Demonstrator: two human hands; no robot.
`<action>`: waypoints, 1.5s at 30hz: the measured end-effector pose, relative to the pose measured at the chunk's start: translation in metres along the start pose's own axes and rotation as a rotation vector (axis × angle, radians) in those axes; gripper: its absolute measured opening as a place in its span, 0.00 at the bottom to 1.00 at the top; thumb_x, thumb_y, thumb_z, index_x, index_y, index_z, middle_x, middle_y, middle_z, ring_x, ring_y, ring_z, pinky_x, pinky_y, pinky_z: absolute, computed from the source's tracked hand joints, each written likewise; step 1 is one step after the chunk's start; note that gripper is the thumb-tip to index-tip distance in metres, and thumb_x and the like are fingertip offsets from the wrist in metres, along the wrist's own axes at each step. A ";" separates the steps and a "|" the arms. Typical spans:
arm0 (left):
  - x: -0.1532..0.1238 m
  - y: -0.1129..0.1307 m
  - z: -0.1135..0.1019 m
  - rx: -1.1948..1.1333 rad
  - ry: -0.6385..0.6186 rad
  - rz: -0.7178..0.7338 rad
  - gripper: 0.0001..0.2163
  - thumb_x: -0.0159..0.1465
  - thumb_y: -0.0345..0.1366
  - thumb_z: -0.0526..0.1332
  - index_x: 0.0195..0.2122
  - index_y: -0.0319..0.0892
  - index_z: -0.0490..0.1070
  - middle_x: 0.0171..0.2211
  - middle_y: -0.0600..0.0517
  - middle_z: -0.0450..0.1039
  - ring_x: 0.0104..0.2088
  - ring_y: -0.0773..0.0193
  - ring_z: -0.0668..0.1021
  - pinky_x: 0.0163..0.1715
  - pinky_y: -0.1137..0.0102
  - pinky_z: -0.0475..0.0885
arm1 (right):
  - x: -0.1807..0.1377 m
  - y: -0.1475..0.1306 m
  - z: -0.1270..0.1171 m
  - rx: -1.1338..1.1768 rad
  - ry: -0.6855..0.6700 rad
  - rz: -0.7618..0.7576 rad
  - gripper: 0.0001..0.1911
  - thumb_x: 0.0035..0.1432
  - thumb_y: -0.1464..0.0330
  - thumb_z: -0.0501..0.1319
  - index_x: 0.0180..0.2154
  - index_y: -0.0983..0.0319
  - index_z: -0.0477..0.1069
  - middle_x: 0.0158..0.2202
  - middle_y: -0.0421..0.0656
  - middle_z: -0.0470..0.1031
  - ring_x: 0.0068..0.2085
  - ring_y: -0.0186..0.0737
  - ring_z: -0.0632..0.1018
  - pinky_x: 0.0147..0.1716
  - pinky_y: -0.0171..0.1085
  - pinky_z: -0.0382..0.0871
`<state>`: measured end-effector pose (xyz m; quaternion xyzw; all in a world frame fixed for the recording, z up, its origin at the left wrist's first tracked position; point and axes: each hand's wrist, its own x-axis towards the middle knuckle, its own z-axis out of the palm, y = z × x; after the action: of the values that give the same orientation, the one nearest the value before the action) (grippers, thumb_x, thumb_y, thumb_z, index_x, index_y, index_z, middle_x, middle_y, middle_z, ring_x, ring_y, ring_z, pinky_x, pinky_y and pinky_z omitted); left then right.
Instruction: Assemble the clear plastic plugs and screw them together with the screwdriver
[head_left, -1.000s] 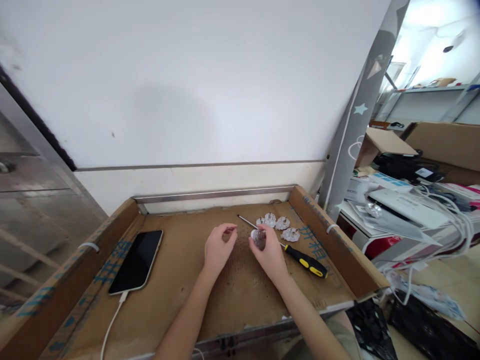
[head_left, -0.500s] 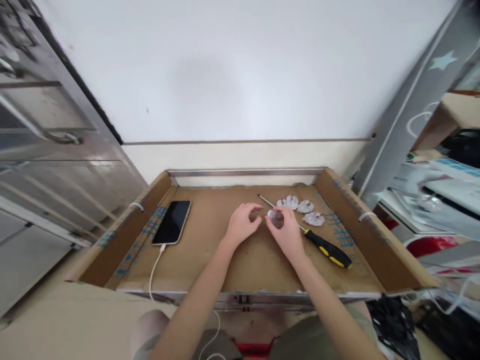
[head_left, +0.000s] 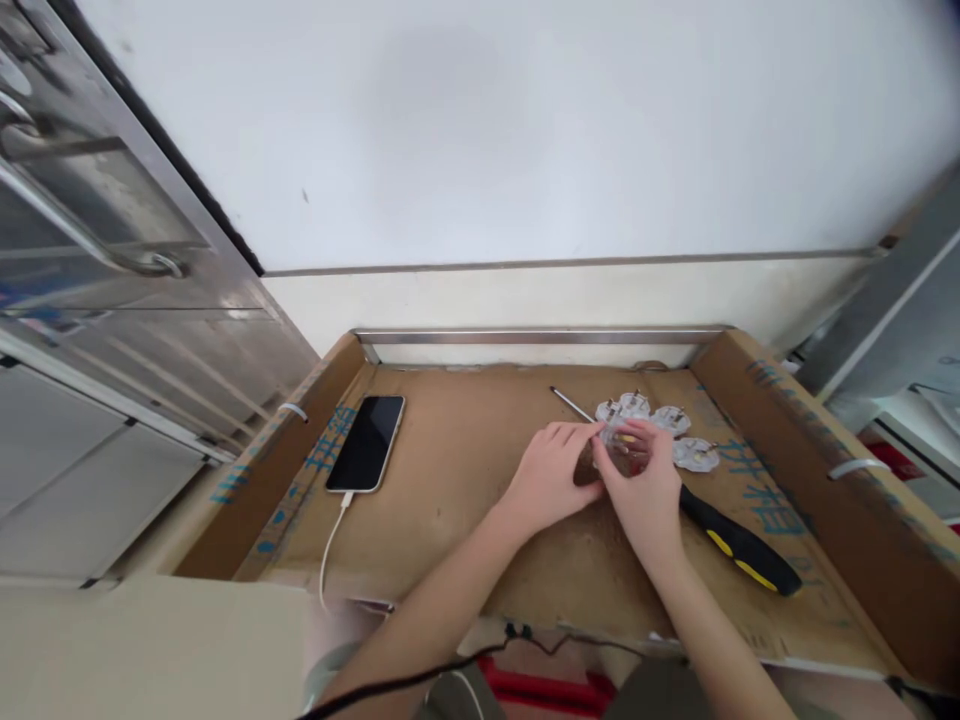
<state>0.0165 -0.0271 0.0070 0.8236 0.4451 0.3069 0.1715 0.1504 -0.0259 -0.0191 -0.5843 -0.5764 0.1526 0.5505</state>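
Note:
My left hand [head_left: 553,475] and my right hand [head_left: 646,490] meet over the right half of the cardboard-lined tray. Between their fingertips is a clear plastic piece [head_left: 616,440], partly hidden by the fingers. The right thumb and fingers close round it; the left fingertips press against its near left side. Just beyond lie several similar clear pieces [head_left: 670,419] with small metal prongs, one of them [head_left: 695,455] to the right of my right hand. Under the hands runs a screwdriver [head_left: 742,545], its black and yellow handle at the right and its tip showing at the back.
A phone [head_left: 366,445] lies at the left of the cardboard tray [head_left: 442,520], with a white cable [head_left: 330,540] plugged into it. Raised cardboard walls [head_left: 817,470] flank the tray. A white panel [head_left: 487,130] stands behind, and a metal door with a handle [head_left: 90,235] is at the left.
The view has shifted, so the tray appears farther right and larger. My left hand has come up to my right, and its fingertips now meet the clear plastic piece.

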 end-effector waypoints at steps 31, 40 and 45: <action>0.000 -0.010 -0.008 0.046 0.102 -0.048 0.20 0.56 0.33 0.63 0.51 0.46 0.64 0.49 0.49 0.70 0.49 0.55 0.70 0.50 0.61 0.65 | -0.001 -0.004 0.002 0.142 -0.152 -0.059 0.17 0.55 0.60 0.57 0.44 0.62 0.67 0.43 0.48 0.70 0.42 0.38 0.73 0.41 0.39 0.70; 0.001 -0.008 -0.009 0.128 0.165 -0.159 0.16 0.59 0.33 0.60 0.49 0.46 0.64 0.49 0.50 0.70 0.49 0.56 0.70 0.50 0.59 0.62 | -0.005 -0.012 -0.003 0.136 -0.110 -0.157 0.18 0.56 0.62 0.57 0.48 0.61 0.65 0.47 0.48 0.67 0.47 0.38 0.70 0.44 0.40 0.70; -0.002 -0.011 -0.006 0.001 0.074 -0.059 0.25 0.56 0.31 0.61 0.56 0.46 0.59 0.52 0.49 0.68 0.50 0.55 0.71 0.50 0.60 0.65 | -0.006 -0.008 0.002 0.159 -0.137 -0.136 0.18 0.56 0.62 0.57 0.47 0.61 0.65 0.46 0.49 0.68 0.44 0.38 0.72 0.42 0.40 0.71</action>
<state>0.0047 -0.0227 0.0052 0.7984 0.4752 0.3316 0.1636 0.1433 -0.0320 -0.0161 -0.4868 -0.6371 0.1998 0.5633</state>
